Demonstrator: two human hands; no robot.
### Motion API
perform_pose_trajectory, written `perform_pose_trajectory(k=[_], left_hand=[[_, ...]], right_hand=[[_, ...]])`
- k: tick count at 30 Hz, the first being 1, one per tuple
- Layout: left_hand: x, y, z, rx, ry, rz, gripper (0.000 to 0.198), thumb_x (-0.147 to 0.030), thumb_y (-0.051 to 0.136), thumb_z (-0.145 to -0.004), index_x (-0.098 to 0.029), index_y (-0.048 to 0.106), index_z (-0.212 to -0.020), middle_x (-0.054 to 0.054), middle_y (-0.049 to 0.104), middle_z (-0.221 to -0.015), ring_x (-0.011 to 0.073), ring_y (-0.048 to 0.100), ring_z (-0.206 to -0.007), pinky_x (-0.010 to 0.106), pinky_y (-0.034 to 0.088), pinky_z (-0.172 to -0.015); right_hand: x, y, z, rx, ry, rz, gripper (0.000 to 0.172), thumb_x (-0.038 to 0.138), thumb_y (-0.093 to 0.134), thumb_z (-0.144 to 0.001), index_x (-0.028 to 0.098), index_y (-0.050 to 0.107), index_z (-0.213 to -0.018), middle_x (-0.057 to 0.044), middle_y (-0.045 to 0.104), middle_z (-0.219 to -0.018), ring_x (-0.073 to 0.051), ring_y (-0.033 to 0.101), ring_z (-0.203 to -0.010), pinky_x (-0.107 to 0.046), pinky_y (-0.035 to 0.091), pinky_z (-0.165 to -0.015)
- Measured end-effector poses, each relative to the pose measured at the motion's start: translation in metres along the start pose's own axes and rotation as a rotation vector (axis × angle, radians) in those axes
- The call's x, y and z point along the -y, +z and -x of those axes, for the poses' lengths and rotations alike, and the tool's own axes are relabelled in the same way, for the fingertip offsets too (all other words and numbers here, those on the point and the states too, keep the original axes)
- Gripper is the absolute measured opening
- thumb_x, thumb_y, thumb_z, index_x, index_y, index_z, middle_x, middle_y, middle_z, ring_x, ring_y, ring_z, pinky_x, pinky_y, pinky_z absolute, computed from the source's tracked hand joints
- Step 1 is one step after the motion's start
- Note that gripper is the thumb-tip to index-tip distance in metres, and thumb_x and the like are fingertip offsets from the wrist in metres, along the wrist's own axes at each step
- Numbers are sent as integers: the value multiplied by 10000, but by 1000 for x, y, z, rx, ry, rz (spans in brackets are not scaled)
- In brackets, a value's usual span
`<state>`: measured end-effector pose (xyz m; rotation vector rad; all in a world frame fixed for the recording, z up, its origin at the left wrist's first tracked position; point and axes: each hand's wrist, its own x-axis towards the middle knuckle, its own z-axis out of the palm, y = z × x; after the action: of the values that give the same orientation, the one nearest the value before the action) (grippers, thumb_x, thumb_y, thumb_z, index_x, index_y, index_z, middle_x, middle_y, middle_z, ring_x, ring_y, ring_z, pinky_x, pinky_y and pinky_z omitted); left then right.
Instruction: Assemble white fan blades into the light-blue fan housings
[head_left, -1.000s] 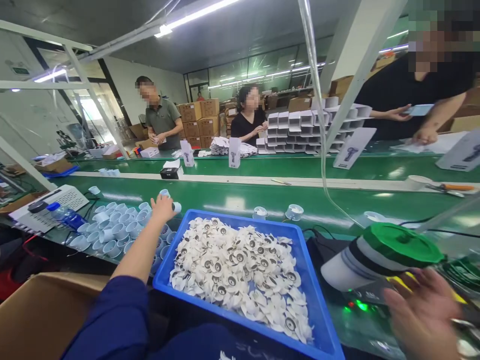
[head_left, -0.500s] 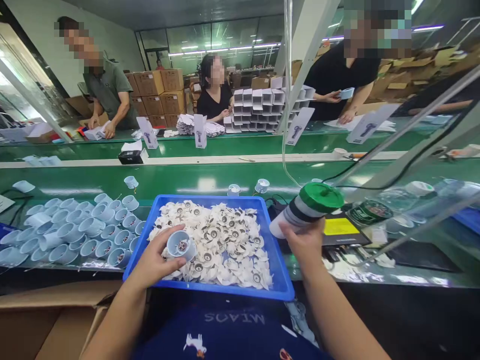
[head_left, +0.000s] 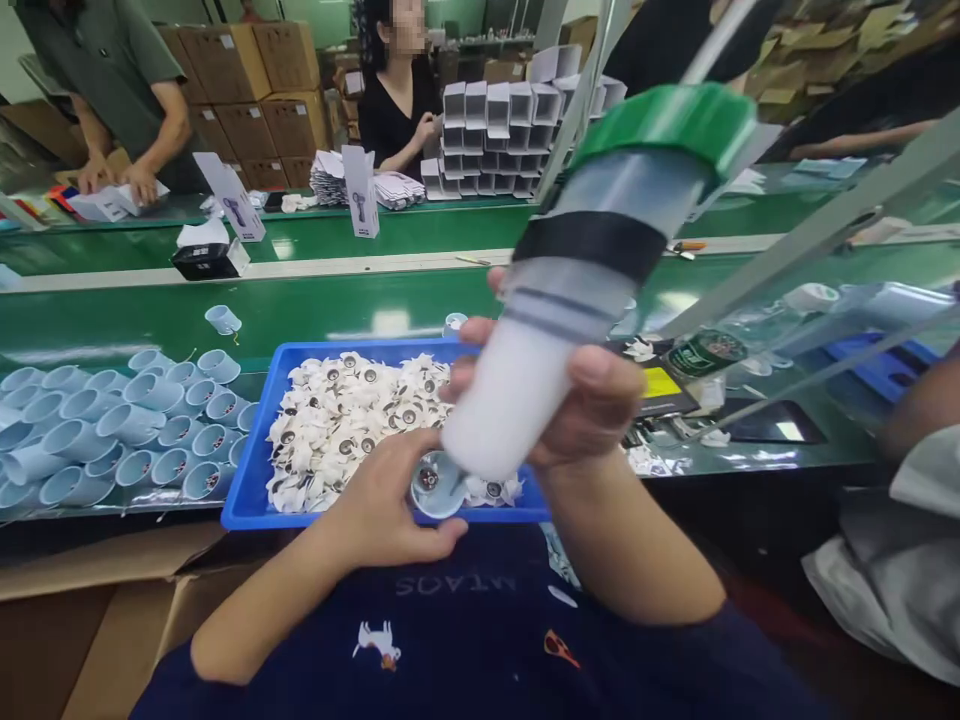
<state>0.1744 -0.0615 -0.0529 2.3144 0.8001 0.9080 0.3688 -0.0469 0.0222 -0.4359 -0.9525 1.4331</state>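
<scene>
My left hand (head_left: 386, 505) is closed around a small pale-blue cup-shaped part (head_left: 437, 484), held just in front of the blue tray (head_left: 247, 505). My right hand (head_left: 581, 400) grips a large translucent dispenser barrel (head_left: 570, 290) with a green cap and a black band. The barrel is tilted, and its lower end points down into the cup. The tray is heaped with several white fan-blade pieces (head_left: 352, 420).
Several pale-blue cups (head_left: 112, 425) lie in a pile left of the tray on the green conveyor (head_left: 337, 300). A brown carton (head_left: 82, 620) sits at my lower left. Other people work across the belt beside stacked white boxes (head_left: 502, 125). Another person's sleeve (head_left: 900, 540) is at right.
My left hand took a cup from the pile and brought it near my body. My right hand raised the dispenser and swung it over, so its tip now meets the cup.
</scene>
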Motion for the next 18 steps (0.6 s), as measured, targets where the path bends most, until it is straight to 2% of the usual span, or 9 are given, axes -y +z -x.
perform_pose_trajectory(k=[3,6,11,14,16,18], left_hand=[[-9,2,-5,-16,-30,-2,357,-414,824,-710,-199,606,-894,20,687,-818,206,656,-729,312,511,-671],[-11,2,-6,-43,-48,41,313,-387,821,-715,-200,578,-781,-5,657,-750,166,615,-655,271,459,-605],[-14,4,-6,-15,-104,84,281,-344,813,-691,-195,596,-789,-3,659,-761,160,598,-648,267,444,-600],[-17,4,-7,19,-164,109,282,-349,820,-678,-190,619,-795,9,670,-778,180,614,-676,284,460,-624],[-18,2,-9,92,-253,182,362,-408,842,-669,-193,660,-895,24,700,-854,208,645,-739,300,494,-658],[-14,-1,-11,218,-341,296,579,-492,868,-639,-218,671,-1109,42,727,-1001,247,680,-858,326,538,-726]], right_hand=[[-26,10,-4,21,-29,-13,459,594,845,-659,219,702,-882,-13,678,-836,-166,670,-694,-289,600,-609],[-34,7,0,26,-19,29,469,587,863,-661,189,717,-862,-28,661,-787,-167,656,-683,-263,581,-568],[-28,2,5,95,-21,24,382,477,874,-693,175,726,-874,-32,662,-811,-165,664,-707,-264,582,-595],[-29,3,4,81,-26,48,397,488,878,-685,177,725,-878,-32,668,-821,-169,670,-712,-269,590,-598],[-29,4,2,54,-22,62,434,530,875,-675,180,723,-881,-34,674,-839,-172,677,-703,-273,600,-586],[-27,2,0,20,-35,63,445,565,861,-685,191,722,-883,-27,676,-848,-167,683,-690,-271,602,-570]])
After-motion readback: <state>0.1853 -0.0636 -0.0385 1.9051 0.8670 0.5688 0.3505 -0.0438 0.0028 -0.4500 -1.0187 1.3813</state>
